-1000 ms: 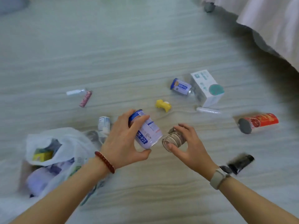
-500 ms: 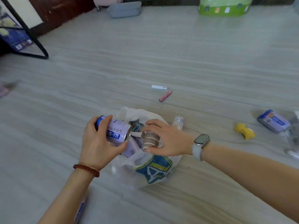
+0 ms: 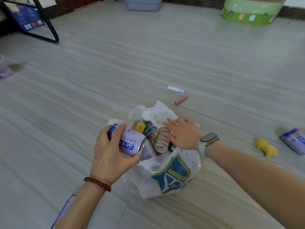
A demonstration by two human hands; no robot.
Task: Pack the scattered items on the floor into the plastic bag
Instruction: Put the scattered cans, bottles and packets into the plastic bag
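Grey striped floor [image 3: 115, 80], white plastic bag [image 3: 168, 177] open at centre with items inside. Left hand [image 3: 112, 152] grips a lavender can [image 3: 130, 142] at the bag's mouth. Right hand [image 3: 183, 133] flat, fingers straight, over a tape roll [image 3: 162, 142] in the bag. Yellow toy [image 3: 265, 147] and pink tube [image 3: 181, 99] loose on floor.
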